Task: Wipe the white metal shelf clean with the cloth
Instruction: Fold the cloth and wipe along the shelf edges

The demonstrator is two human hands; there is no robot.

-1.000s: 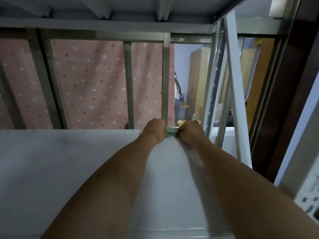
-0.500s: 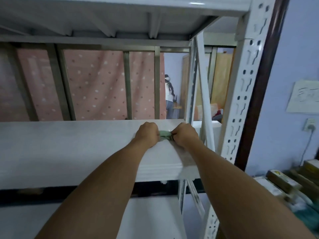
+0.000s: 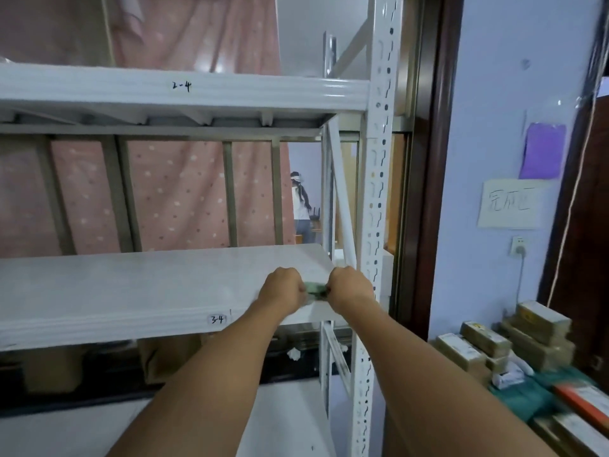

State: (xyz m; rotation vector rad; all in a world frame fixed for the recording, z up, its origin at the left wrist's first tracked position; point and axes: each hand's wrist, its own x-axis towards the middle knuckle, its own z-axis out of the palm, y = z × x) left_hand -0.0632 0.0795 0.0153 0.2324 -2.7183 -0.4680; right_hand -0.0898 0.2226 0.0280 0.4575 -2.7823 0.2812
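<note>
both grips bunched on the cloth at the shelf's right end

my grip is two fists: left hand (image 3: 282,289) and right hand (image 3: 351,287) both clamped on the green cloth (image 3: 315,289), stretched short between them. it sits on the white metal shelf (image 3: 131,285) near the front right corner, beside the upright post (image 3: 374,225). the shelf's long axis runs away to my left, so i'd judge the unwiped run lies leftward, left hand nearer. front edge reads "3-4"; the shelf above, "2-4".
</note>
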